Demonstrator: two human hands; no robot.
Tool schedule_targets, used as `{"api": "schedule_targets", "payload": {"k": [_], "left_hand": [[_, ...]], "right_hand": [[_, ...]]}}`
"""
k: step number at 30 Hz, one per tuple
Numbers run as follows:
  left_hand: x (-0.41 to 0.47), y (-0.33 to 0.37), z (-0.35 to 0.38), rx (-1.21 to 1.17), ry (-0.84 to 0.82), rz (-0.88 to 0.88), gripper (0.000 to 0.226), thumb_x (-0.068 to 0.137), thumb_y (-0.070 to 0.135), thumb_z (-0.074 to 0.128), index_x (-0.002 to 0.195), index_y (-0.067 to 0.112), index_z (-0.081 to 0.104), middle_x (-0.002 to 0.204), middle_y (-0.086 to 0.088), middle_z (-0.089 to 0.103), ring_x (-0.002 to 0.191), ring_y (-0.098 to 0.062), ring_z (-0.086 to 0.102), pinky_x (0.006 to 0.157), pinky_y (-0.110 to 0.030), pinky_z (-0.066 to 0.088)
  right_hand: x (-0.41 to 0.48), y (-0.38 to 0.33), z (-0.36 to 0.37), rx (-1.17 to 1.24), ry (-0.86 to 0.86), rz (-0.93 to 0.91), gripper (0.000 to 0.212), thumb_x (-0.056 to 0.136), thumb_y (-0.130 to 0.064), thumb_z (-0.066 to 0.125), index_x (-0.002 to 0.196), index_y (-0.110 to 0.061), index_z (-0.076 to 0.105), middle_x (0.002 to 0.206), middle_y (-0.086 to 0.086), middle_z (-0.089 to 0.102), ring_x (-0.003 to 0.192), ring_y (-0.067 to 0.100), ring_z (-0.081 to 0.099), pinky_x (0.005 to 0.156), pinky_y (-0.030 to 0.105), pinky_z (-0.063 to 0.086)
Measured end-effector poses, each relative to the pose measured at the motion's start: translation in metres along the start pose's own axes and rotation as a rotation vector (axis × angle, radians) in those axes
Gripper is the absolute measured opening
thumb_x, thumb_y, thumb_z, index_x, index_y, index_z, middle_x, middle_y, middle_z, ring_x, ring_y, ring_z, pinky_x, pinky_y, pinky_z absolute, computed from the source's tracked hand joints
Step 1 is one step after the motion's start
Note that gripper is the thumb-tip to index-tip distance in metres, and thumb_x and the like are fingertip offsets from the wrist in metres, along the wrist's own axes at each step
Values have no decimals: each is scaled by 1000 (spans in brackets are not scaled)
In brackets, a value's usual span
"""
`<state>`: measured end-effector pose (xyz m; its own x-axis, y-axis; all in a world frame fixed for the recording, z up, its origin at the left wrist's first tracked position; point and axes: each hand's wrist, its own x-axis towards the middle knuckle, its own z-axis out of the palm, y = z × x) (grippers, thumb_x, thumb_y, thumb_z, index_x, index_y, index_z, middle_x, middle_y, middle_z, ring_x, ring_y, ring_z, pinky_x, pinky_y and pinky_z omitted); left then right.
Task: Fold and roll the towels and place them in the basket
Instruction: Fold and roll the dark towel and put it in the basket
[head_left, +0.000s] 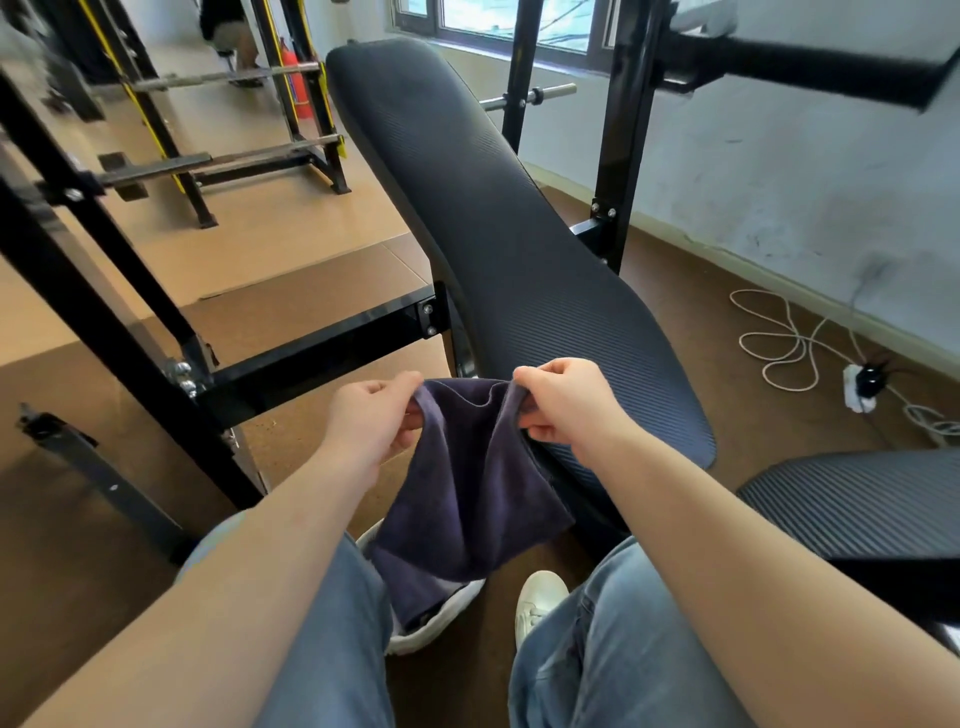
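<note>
A dark purple towel (470, 493) hangs in the air in front of my knees, held by its upper edge. My left hand (371, 418) pinches the top left corner and my right hand (563, 402) pinches the top right corner. The cloth sags between the two hands and drapes down over a white basket (441, 621) on the floor between my legs. Only the basket's rim shows below the towel, with more dark cloth inside it.
A long black padded bench (493, 234) slopes away just beyond my hands. A second black pad (852, 504) lies at the right. Black steel frame bars (311, 353) cross at the left. A white cable and power strip (857, 387) lie on the brown floor by the wall.
</note>
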<state>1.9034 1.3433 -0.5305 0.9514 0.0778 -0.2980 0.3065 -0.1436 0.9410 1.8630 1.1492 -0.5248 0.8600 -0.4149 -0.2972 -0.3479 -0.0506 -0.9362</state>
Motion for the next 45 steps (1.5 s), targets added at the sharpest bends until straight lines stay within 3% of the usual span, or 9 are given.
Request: {"api": "schedule_targets", "payload": {"k": [9,14,17,25,28,34,38,40,45], "left_hand": [[-13,-25,19,34,-200,78,11,93,27,76,93,16,77,80,-1,78,76,-13,76,61,-18,57],[-7,-27,20,-8,-262,9,6,96,16,72,97,14,77,86,-7,80,84,-18,78,73,-27,62],[-6,-27,22,-18,-271,-2,7,96,15,71,100,14,77,87,-7,80,85,-19,78,76,-31,64],[-6,-25,25,-118,-292,-101,12,93,15,74,101,8,78,90,-11,80,76,-14,77,64,-22,61],[-5,-26,23,-112,-321,-92,13,95,20,71,103,12,78,93,-6,80,82,-13,77,61,-19,58],[-2,-21,21,29,-336,-63,29,103,37,57,98,20,80,96,4,78,95,-13,69,76,-29,55],[16,-21,13,120,-105,49,21,102,35,58,94,24,74,103,1,71,101,-17,65,83,-35,58],[23,-23,10,177,-51,55,7,100,35,63,101,28,66,112,-1,66,104,-20,63,81,-35,61],[31,-28,9,253,-150,-101,41,90,35,76,126,32,56,131,-2,57,114,-22,60,74,-38,65]], "right_hand": [[-4,32,27,-369,-66,-317,9,88,-40,75,88,-32,78,80,-11,76,78,9,73,78,40,64],[-6,30,23,-503,-69,-381,13,89,-31,73,100,-30,80,90,-16,74,86,0,68,74,11,48],[-6,30,22,-534,-39,-428,10,89,-31,73,96,-31,81,90,-16,73,88,-1,66,70,6,41],[-6,35,24,-617,-15,-550,13,93,-31,71,98,-29,83,90,-10,78,86,4,67,76,16,48],[-4,37,23,-657,-55,-585,17,91,-36,75,104,-27,81,94,-10,77,87,4,67,79,20,52],[2,35,19,-588,-19,-574,12,84,-27,81,93,-21,78,87,-10,73,82,7,67,78,30,56],[2,30,11,-590,-38,-575,13,84,-18,74,94,-26,77,82,-15,70,79,0,66,74,17,50],[1,29,7,-584,-74,-560,15,85,-16,72,95,-27,75,84,-15,71,80,-1,67,75,17,53],[0,28,1,-559,-144,-542,19,82,-12,69,89,-30,71,78,-10,72,74,5,70,75,35,61]]}}
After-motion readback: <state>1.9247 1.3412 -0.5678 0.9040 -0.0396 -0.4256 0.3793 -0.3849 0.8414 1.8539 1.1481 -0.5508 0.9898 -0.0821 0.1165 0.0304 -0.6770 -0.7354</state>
